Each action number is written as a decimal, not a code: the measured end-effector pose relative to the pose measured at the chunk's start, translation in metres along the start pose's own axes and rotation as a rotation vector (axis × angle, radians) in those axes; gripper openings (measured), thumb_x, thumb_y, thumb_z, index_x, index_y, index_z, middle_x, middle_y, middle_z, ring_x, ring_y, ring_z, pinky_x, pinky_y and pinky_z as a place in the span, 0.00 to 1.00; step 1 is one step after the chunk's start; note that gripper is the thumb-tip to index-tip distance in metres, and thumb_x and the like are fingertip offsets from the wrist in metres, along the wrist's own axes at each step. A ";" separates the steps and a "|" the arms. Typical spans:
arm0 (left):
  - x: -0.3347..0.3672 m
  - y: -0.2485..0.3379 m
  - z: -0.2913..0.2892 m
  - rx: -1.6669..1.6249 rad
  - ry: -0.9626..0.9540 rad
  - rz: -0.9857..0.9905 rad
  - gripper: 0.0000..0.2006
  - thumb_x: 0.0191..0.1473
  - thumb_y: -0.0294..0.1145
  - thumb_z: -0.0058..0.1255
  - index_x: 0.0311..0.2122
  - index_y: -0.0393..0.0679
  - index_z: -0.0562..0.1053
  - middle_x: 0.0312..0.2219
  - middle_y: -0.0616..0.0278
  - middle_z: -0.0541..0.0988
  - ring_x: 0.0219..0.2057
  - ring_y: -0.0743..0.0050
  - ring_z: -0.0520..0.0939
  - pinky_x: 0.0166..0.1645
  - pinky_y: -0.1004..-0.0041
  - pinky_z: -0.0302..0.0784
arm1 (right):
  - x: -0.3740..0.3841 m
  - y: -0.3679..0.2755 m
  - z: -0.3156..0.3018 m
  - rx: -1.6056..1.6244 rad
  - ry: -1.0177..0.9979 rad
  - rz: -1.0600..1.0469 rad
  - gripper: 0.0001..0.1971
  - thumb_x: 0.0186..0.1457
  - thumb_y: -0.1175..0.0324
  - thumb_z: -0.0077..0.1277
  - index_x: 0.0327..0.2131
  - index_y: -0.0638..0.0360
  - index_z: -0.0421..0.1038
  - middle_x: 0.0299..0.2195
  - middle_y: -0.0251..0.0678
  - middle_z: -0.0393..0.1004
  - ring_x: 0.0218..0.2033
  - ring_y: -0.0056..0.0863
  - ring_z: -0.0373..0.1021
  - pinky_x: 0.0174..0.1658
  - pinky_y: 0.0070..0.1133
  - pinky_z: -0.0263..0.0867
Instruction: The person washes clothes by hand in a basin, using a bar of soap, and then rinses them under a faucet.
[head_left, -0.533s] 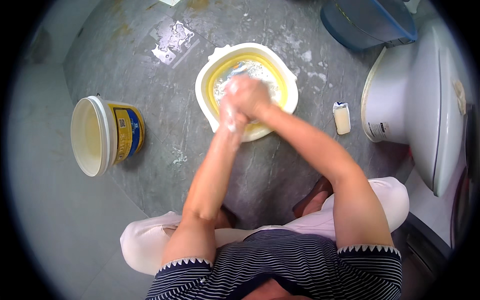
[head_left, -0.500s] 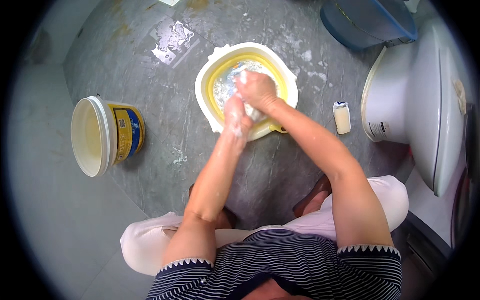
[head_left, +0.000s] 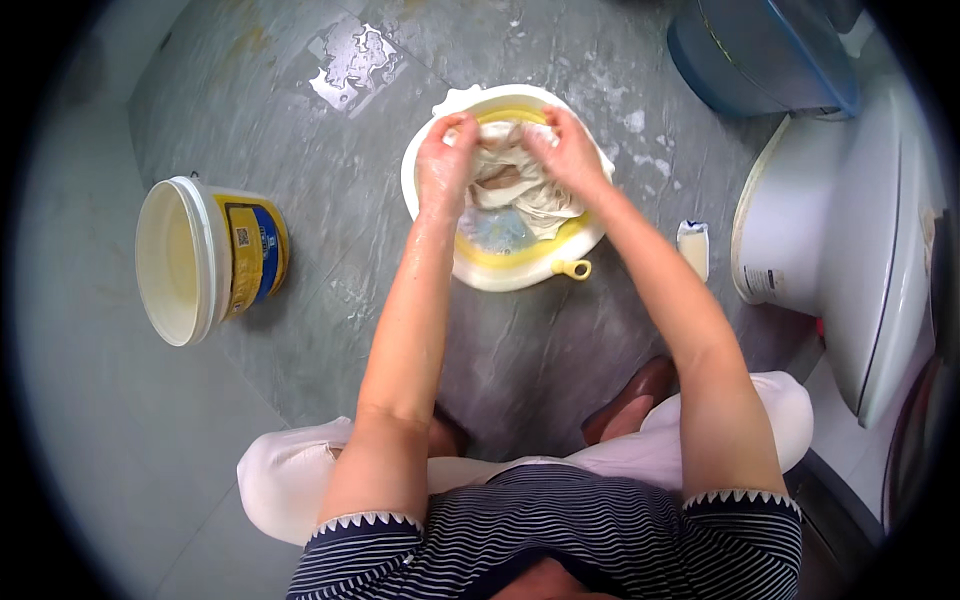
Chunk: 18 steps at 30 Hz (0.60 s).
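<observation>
A wet cream-white cloth (head_left: 530, 195) is spread and bunched in a white and yellow basin (head_left: 500, 277) on the floor before me. My left hand (head_left: 446, 165) has its fingers curled in at the cloth's upper left edge. Opposite it, my right hand (head_left: 570, 155) pinches the cloth's upper right part, its fingers somewhat blurred. The cloth stretches between both hands. Cloudy water (head_left: 497, 232) shows in the lower part of the basin, below the cloth.
On the left stands a yellow and white bucket (head_left: 215, 262). A pale soap bar (head_left: 693, 252) in an opened wrapper lies right of the basin. Farther right are a white toilet (head_left: 785, 215) and a blue-grey tub (head_left: 755, 65). Puddled water (head_left: 357, 65) glistens on the floor at the far left.
My hands were together, rubbing at the basin's middle with suds on them. Now they are apart, with the cloth opened out between them, and more of the cloth shows.
</observation>
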<state>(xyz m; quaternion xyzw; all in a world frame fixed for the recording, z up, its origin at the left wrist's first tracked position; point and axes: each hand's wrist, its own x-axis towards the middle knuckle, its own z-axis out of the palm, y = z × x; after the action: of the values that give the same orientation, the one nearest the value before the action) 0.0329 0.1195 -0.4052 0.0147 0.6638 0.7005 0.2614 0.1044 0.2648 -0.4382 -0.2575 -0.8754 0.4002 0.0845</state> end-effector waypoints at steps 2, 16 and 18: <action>0.012 -0.045 -0.016 0.664 -0.058 0.199 0.21 0.41 0.31 0.51 0.45 0.46 0.67 0.36 0.52 0.72 0.31 0.64 0.76 0.37 0.71 0.73 | -0.028 -0.012 0.022 -0.463 -0.171 -0.095 0.30 0.44 0.58 0.48 0.51 0.54 0.54 0.47 0.47 0.59 0.47 0.40 0.59 0.48 0.35 0.55; 0.023 -0.074 -0.043 -0.554 -0.158 -0.442 0.19 0.46 0.39 0.51 0.42 0.41 0.67 0.31 0.57 0.74 0.31 0.74 0.76 0.35 0.77 0.72 | -0.055 -0.083 0.036 -0.014 -0.223 -0.302 0.10 0.42 0.59 0.45 0.28 0.51 0.70 0.27 0.39 0.71 0.30 0.32 0.69 0.36 0.28 0.65; 0.034 -0.116 -0.061 -0.437 -0.323 -0.286 0.18 0.45 0.36 0.50 0.41 0.39 0.67 0.31 0.58 0.73 0.33 0.73 0.74 0.38 0.76 0.70 | -0.067 -0.080 0.057 -0.004 -0.153 -0.465 0.09 0.42 0.58 0.48 0.27 0.49 0.70 0.26 0.37 0.71 0.28 0.39 0.69 0.32 0.30 0.65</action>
<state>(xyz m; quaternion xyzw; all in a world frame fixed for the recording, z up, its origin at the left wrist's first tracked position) 0.0209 0.0744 -0.5321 -0.0245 0.4427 0.7713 0.4566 0.1109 0.1486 -0.4123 -0.0181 -0.9159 0.3865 0.1072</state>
